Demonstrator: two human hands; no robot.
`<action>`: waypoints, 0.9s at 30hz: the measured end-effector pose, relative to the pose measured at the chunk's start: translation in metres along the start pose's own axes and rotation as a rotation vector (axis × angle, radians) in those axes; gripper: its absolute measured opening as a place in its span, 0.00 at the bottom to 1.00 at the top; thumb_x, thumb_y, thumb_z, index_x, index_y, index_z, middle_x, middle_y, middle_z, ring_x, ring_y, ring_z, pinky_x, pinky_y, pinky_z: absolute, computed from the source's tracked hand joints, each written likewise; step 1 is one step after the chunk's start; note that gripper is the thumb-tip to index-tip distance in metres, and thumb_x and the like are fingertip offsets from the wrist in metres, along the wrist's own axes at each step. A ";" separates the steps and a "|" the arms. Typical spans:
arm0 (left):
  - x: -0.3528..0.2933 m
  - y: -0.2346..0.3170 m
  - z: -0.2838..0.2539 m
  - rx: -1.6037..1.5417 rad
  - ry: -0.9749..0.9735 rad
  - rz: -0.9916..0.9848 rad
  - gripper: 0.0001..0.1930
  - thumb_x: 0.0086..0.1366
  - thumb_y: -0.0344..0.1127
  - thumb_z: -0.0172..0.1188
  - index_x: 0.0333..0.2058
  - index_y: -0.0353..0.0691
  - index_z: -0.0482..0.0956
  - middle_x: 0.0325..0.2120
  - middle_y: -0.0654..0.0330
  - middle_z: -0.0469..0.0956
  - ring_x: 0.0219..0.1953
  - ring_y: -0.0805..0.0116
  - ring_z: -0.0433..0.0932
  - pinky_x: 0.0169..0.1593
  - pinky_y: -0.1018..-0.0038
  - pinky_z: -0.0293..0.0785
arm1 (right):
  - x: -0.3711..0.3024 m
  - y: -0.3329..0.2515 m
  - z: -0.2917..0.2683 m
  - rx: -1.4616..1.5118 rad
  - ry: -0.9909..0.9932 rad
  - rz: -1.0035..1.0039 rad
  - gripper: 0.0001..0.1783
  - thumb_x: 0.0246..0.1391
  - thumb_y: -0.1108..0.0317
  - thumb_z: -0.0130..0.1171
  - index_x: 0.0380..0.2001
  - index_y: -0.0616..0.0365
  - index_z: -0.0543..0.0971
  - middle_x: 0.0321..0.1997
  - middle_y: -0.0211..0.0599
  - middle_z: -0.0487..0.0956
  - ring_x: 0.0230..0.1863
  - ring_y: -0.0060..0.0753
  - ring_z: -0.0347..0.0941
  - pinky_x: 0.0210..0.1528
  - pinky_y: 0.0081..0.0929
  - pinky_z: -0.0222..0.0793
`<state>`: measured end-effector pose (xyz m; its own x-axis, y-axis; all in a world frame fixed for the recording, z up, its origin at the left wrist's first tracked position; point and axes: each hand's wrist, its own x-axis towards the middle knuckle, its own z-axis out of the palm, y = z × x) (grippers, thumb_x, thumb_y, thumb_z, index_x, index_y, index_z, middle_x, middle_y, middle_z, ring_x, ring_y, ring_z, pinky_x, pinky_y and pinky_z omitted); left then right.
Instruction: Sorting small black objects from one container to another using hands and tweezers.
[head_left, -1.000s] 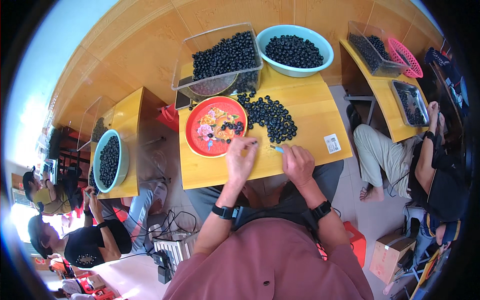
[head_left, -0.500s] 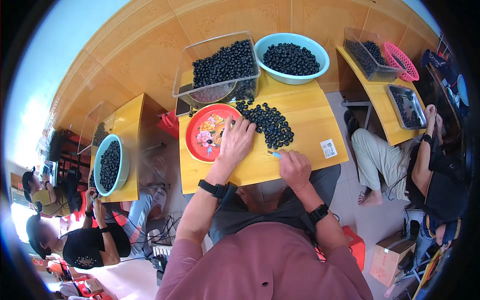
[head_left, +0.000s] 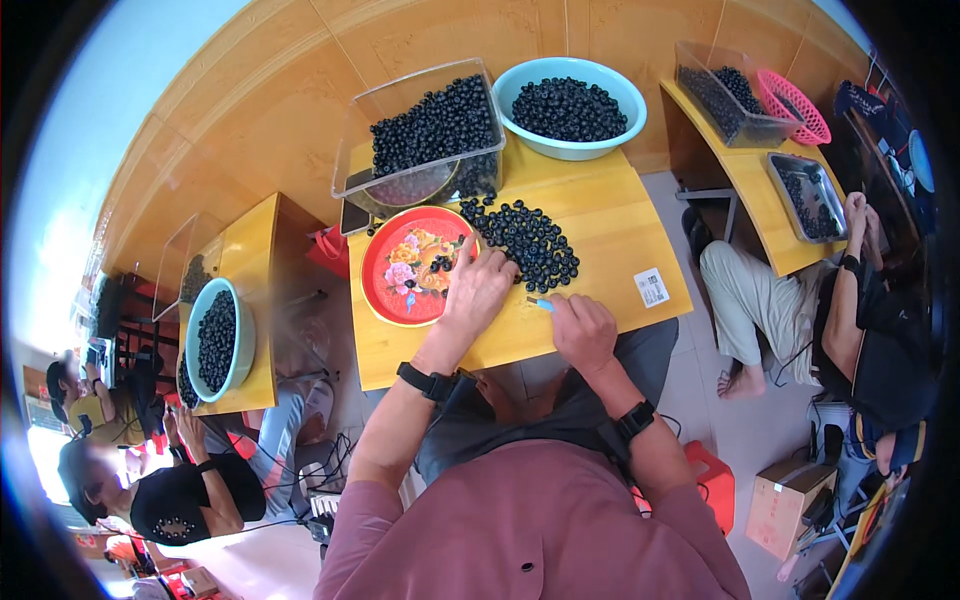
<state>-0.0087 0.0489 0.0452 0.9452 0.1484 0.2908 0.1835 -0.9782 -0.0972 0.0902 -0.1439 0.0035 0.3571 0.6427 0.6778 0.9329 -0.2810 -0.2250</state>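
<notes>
My left hand (head_left: 478, 290) is at the right rim of a red round tray (head_left: 379, 300) with a flower print. Its fingers are apart, the index reaching over the tray and the others near a loose pile of small, round, black bead-like pieces (head_left: 535, 240). A few such pieces (head_left: 441, 264) lie in the tray. My right hand (head_left: 583, 330) is closed round a small light-blue-handled tool (head_left: 545, 305), whose thin tip points left, just below the pile. Whether a piece is under my left fingers is hidden.
Behind the tray stand a clear plastic bin (head_left: 345, 165) and a pale blue basin (head_left: 636, 101), both full of black pieces. A white label (head_left: 651, 288) is on the yellow table (head_left: 610, 215). People work at side tables, left (head_left: 262, 300) and right (head_left: 740, 170).
The whole view has shifted slightly. My left index finger now stretches further over the tray, and several black pieces show there that my hand partly covered. My right hand keeps its grip on the tool.
</notes>
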 end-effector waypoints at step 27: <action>-0.037 0.045 0.007 -0.988 0.229 -0.603 0.12 0.58 0.23 0.72 0.41 0.35 0.85 0.33 0.59 0.78 0.30 0.70 0.78 0.35 0.74 0.76 | 0.002 -0.001 0.000 0.009 -0.013 0.006 0.04 0.53 0.71 0.62 0.33 0.54 0.82 0.22 0.33 0.69 0.25 0.37 0.73 0.27 0.36 0.69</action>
<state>-0.0333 0.0002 0.0235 0.6887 0.6936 0.2113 0.1998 -0.4617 0.8642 0.0896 -0.1424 0.0048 0.3635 0.6499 0.6674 0.9310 -0.2787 -0.2357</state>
